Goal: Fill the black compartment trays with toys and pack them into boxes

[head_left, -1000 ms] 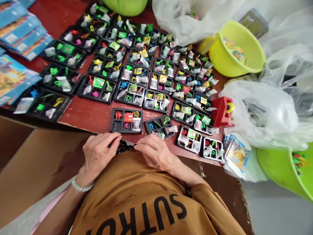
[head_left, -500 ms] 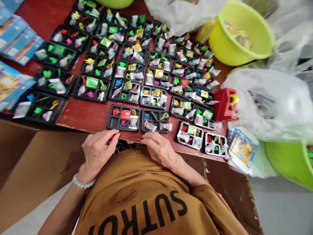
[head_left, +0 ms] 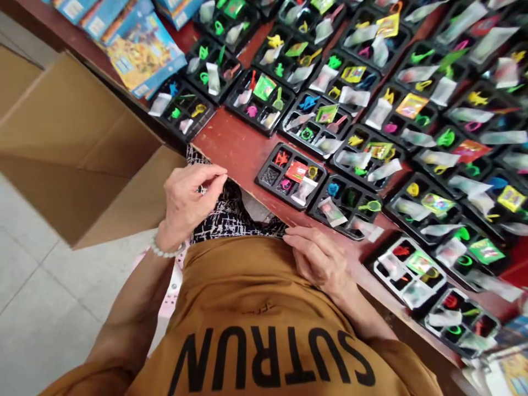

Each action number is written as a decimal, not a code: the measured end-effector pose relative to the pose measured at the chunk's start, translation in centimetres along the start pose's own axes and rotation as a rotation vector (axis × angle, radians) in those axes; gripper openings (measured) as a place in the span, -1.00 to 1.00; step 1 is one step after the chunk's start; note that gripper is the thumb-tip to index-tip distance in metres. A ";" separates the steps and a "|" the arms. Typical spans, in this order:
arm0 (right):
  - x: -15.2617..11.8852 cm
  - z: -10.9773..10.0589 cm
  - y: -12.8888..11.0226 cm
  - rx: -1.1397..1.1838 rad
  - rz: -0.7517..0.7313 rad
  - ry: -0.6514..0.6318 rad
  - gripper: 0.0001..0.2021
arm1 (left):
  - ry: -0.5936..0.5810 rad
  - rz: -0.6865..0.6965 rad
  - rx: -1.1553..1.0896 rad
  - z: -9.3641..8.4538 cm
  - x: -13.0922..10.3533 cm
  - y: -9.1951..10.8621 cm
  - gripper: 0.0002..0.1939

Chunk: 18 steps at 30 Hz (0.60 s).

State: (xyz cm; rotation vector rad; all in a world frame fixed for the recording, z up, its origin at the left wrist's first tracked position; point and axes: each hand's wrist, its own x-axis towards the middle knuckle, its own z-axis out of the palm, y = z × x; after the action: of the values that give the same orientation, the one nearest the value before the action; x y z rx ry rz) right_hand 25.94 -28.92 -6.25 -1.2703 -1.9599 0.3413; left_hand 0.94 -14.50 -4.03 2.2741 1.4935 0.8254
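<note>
My left hand [head_left: 193, 192] hovers over my patterned trousers, off the table's edge. Its thumb and forefinger are pressed together, with no object showing between them. Lower right, my right hand [head_left: 317, 256] rests close to the table's front edge with its fingers curled together; nothing shows in them. Between and beyond the hands lies a black compartment tray [head_left: 274, 192] with a red figure, a red packet, a pink piece, a yellow piece and a white sachet. Beside it, another black tray [head_left: 315, 206] holds blue and green pieces and sachets, nearest my right hand.
Several rows of similar filled trays [head_left: 307, 122] cover the red table [head_left: 235, 146]. Blue printed boxes [head_left: 144, 52] are stacked at the upper left. An open cardboard box [head_left: 74, 143] stands on the tiled floor at left. More printed cards [head_left: 513, 368] lie at the lower right.
My view has swung left, showing more of the cardboard box and floor. My left hand has come away from the table's edge; the right stays near it. The two front trays remain in place.
</note>
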 end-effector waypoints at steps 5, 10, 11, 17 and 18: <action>0.4 0.9 -0.3 0.096 -0.029 -0.013 -0.68 | 0.100 -0.032 -0.013 -1.6 -0.4 -1.7 -0.91; 1.1 1.3 -0.4 0.099 -0.051 -0.042 -0.79 | 0.130 -0.077 0.015 -3.0 -1.1 -4.0 -0.94; 1.2 1.3 -0.4 0.096 -0.056 -0.039 -0.80 | 0.134 -0.093 0.021 -3.2 -1.2 -4.3 -0.94; 1.6 1.1 -0.6 0.205 -0.006 -0.078 -0.80 | 0.142 -0.123 0.030 -2.9 -1.2 -5.6 -0.94; 1.6 0.9 -0.6 0.241 0.003 -0.100 -0.80 | 0.130 -0.119 0.028 -2.7 -1.1 -5.7 -0.94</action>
State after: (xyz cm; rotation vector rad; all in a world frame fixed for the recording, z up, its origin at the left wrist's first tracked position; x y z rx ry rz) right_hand 24.51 -27.65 -5.81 -1.1194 -1.9317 0.6334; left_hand -5.19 -13.29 -5.30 2.1632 1.6881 0.9384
